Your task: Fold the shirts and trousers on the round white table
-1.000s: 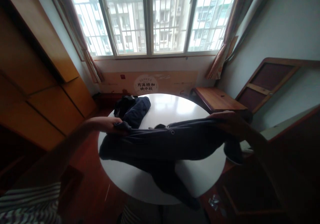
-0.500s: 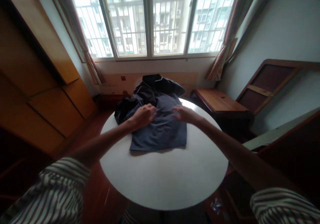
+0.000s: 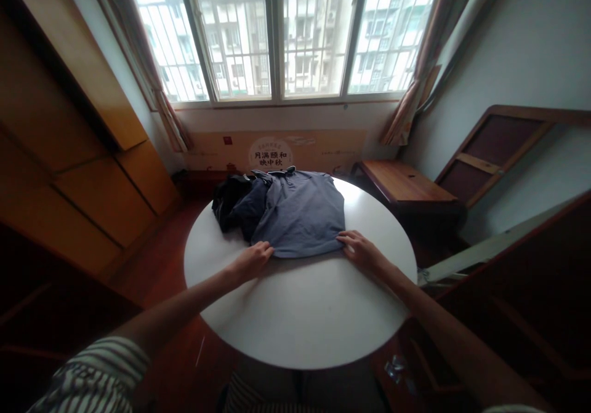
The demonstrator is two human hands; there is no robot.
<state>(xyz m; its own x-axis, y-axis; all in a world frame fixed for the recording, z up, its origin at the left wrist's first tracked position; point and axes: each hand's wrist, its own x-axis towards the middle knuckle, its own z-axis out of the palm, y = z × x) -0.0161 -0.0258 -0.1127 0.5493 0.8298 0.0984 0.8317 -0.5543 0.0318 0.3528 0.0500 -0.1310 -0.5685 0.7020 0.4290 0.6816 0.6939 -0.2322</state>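
A grey-blue collared shirt (image 3: 302,216) lies spread on the round white table (image 3: 305,314), its collar toward the window and its hem toward me. At the hem's left corner my left hand (image 3: 255,259) is closed, pinching the cloth. My right hand (image 3: 361,250) pinches the right corner of the same hem. Between the two hands the hem runs nearly straight. Dark crumpled clothing (image 3: 237,204) lies beside the shirt on the left, partly against it; what kind of garment it is cannot be made out.
Beyond the table stands a long printed box or panel (image 3: 314,148) under the window. A wooden bench (image 3: 406,179) is at the right, near a leaning wooden frame (image 3: 480,154). Orange cabinets (image 3: 101,210) line the left side.
Both hands have come toward me from the shirt's middle and taken hold of the hem corners. The shirt's raised collar end has dropped and flattened, uncovering the printed panel behind.
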